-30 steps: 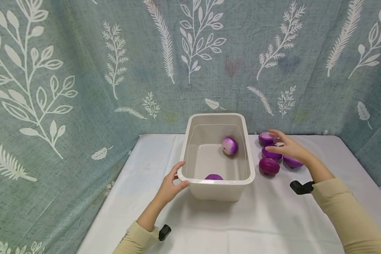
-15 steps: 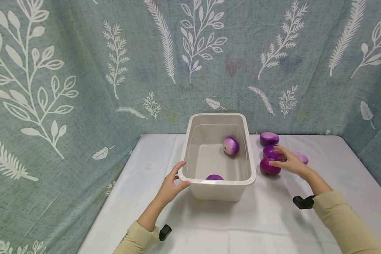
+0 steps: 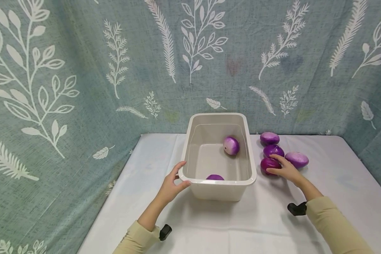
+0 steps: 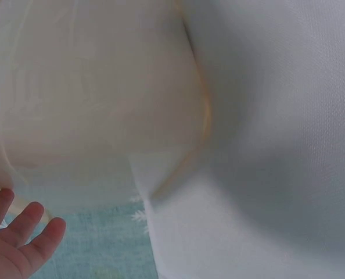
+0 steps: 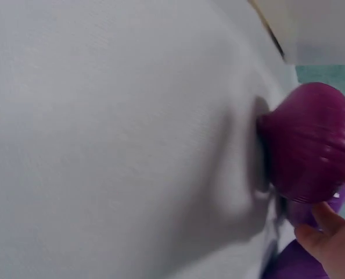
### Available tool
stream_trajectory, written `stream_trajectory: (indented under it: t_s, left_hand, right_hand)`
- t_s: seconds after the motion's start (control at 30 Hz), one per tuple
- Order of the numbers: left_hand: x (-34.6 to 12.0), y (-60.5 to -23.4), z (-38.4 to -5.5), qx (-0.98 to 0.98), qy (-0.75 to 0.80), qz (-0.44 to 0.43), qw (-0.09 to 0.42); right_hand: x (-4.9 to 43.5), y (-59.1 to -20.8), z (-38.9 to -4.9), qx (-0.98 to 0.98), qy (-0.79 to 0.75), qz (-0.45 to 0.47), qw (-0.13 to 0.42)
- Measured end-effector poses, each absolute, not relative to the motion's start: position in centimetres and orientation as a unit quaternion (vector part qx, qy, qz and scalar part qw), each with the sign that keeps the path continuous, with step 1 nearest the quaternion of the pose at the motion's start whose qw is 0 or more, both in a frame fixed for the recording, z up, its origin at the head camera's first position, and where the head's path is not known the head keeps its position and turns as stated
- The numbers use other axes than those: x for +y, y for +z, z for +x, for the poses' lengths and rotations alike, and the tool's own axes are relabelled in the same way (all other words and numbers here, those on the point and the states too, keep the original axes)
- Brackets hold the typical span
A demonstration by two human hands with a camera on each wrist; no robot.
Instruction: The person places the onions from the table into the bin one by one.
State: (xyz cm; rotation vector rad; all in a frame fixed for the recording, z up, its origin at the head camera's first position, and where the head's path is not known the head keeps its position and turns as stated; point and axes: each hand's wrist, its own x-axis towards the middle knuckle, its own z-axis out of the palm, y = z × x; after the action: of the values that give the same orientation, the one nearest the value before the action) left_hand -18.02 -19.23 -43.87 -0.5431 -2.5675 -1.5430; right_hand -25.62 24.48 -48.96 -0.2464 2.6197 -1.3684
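My left hand [image 3: 171, 183] grips the near left corner of a pale grey plastic bin [image 3: 217, 192], thumb on the front rim and fingers along the left side. In the left wrist view, its fingertips meet the rim beside the bin's wall [image 4: 97, 81]. My right hand [image 3: 287, 171] has thumb and fingers around the right side of a dark magenta red onion [image 3: 266, 165]. In the right wrist view, this onion [image 5: 312, 142] sits low at the tablecloth, with fingertips at its surface. Inside the bin are a purple-white onion [image 3: 231, 146] and a partly hidden purple one [image 3: 215, 177].
Beyond the gripped onion lie a glossy purple onion [image 3: 273, 151] and another purple onion [image 3: 269, 138]. A paler onion [image 3: 296, 159] rests just right of them. White cloth [image 3: 206, 225] covers the table, and a leaf-patterned green curtain [image 3: 165, 70] hangs behind and at the sides.
My right hand has come down and toward me from above the farther onions to the nearest magenta one, uncovering the paler onion. My left hand has stayed at the bin's corner.
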Motion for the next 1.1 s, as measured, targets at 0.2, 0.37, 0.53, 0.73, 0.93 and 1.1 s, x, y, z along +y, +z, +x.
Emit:
stream_trajectory:
  t_s: [0.2,0.37,0.53,0.73,0.93,1.1]
  left_hand:
    - [-18.3,-40.9,-16.5,-0.843,-0.505,-0.179,0.045]
    - [-18.2,-40.8,-16.4,-0.842,-0.506,-0.179,0.045]
    - [-18.2,-40.7,-16.4,-0.843,-0.505,-0.180,0.046]
    - [-18.2,-40.7,-16.3,-0.840,-0.510,-0.180,0.042]
    - [-18.2,-40.6,-16.3,-0.843,-0.503,-0.183,0.046]
    - [-18.2,-40.7,-16.3,-0.840,-0.508,-0.185,0.046]
  right_hand:
    - [24.0,-50.0,-25.6,0.876,-0.469,-0.084,0.077]
    - [23.8,-50.5,-25.7,0.875,-0.472,-0.076,0.078]
    - [23.8,-50.9,-26.0,0.875,-0.472,-0.073,0.079]
    - [23.9,-51.5,-26.2,0.873,-0.477,-0.070,0.065]
    - [24.1,-51.9,-26.4,0.867,-0.491,-0.059,0.066]
    - [24.1,-51.7,-26.2,0.869,-0.488,-0.054,0.064]
